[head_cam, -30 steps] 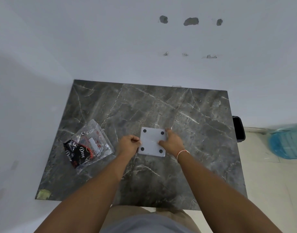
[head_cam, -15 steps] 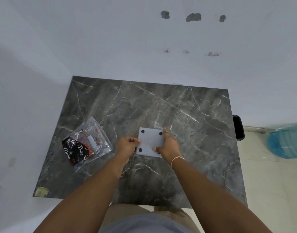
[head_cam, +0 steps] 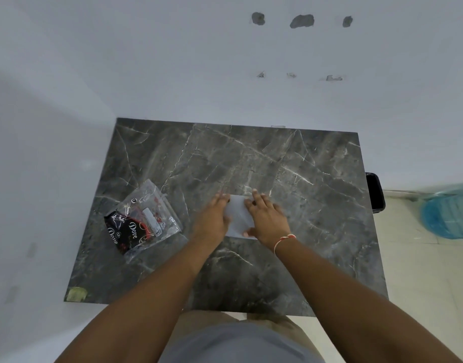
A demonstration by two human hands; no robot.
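A small white square plate (head_cam: 237,216) lies flat on the dark marble table (head_cam: 303,195), near the middle. My left hand (head_cam: 213,218) lies over its left edge with fingers stretched forward. My right hand (head_cam: 267,218) covers its right side, fingers straight and spread on top, thumb at the near right corner. Both hands hide the plate's black corner dots.
A clear plastic bag (head_cam: 144,218) with a black "Dove" packet and red bits lies left of my hands. A tape scrap (head_cam: 76,294) marks the table's near left corner. A black bin (head_cam: 375,192) and a blue water bottle (head_cam: 450,213) stand on the right.
My left hand uncurled from a fist at the plate's left edge and now lies flat on it. My right hand slid further over the plate, hiding the dots.
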